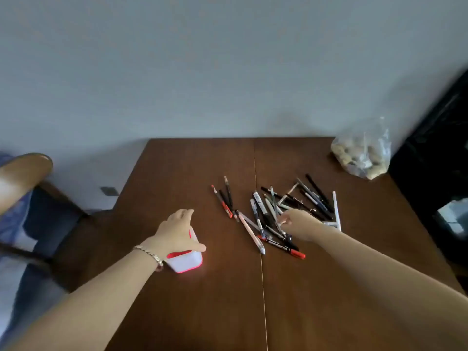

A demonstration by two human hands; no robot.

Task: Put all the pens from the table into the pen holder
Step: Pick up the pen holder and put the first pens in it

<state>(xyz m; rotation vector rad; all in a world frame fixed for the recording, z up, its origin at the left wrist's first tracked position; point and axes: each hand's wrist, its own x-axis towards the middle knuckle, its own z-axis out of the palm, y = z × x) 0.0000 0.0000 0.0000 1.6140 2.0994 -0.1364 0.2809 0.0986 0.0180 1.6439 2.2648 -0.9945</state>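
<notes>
Left hand (177, 230) is down over the pen holder (186, 260), a white tub with a red rim and red inside, standing on the brown table (197, 312); the palm covers its far side, the thumb lies along the rim on the side toward the pens, and the other fingers reach out flat beyond it, loosely spread rather than curled tight. Whether that counts as a real grip, I cannot tell. A bracelet (149, 253) sits on that wrist. Across the seam in the tabletop, the right hand (301, 224) is into the near edge of the pile of pens (281, 211), thumb and forefinger pinched close together on a pale slim pen; blur hides whether it is actually lifted. Most pens fan out beyond those fingertips, a few lie under the wrist, and a red-capped marker (295, 252) rests nearest the person. Farther out past the pile, a clear plastic bag (362, 153) sits at the table's corner.
</notes>
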